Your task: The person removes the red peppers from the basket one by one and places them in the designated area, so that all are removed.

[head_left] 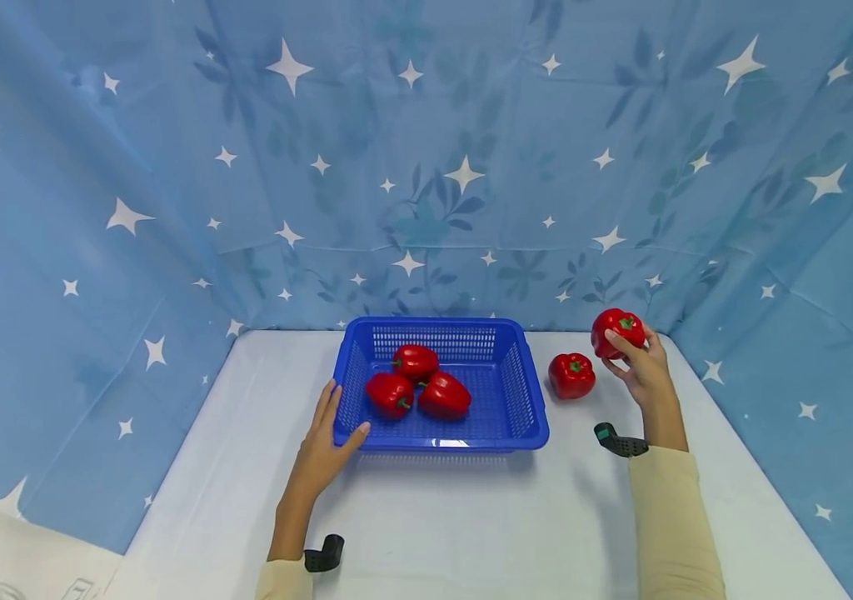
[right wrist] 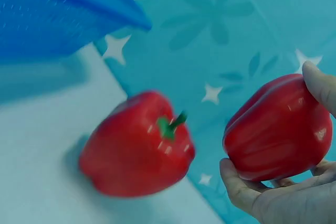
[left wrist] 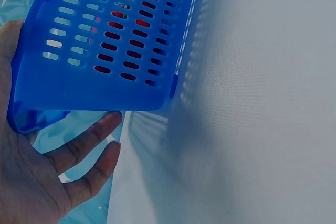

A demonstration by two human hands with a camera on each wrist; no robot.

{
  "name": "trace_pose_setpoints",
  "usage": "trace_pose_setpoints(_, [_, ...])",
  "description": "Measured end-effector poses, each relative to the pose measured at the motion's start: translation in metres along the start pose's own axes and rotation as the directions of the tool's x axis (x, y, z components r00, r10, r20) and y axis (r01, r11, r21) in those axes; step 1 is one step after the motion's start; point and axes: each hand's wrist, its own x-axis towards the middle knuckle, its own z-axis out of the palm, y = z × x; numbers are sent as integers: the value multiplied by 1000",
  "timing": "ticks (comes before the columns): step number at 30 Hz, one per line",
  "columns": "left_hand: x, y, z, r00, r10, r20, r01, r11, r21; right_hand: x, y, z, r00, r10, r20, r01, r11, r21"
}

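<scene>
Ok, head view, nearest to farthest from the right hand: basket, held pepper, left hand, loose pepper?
1. Held pepper, in the right hand
2. Loose pepper, on the table
3. Basket, farther left
4. Left hand, at the basket's left side

The head camera looks forward and down from above the worktop (head_left: 456, 525), facing the star-print curtain (head_left: 366, 117). The left-wrist camera sits close to the blue plastic basket (left wrist: 68, 85), turned sideways so the worktop fills the right side. The right-wrist camera, also near and tilted, faces two red bell peppers (right wrist: 131, 156) against the curtain; the head view shares both, and all three catch the basket.
</scene>
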Motion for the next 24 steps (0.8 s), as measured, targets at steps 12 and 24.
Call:
trace_pose_setpoints(12, [0,-1,-1,1000,-7,6,7,1000,-11,13,31,-24,992,109,-67,-114,990,-80])
trace_pose_setpoints(24, [0,-2,1,1000,3,-5,-3,1000,-9,18,60,-42,984,176,-39,-180,975,-134])
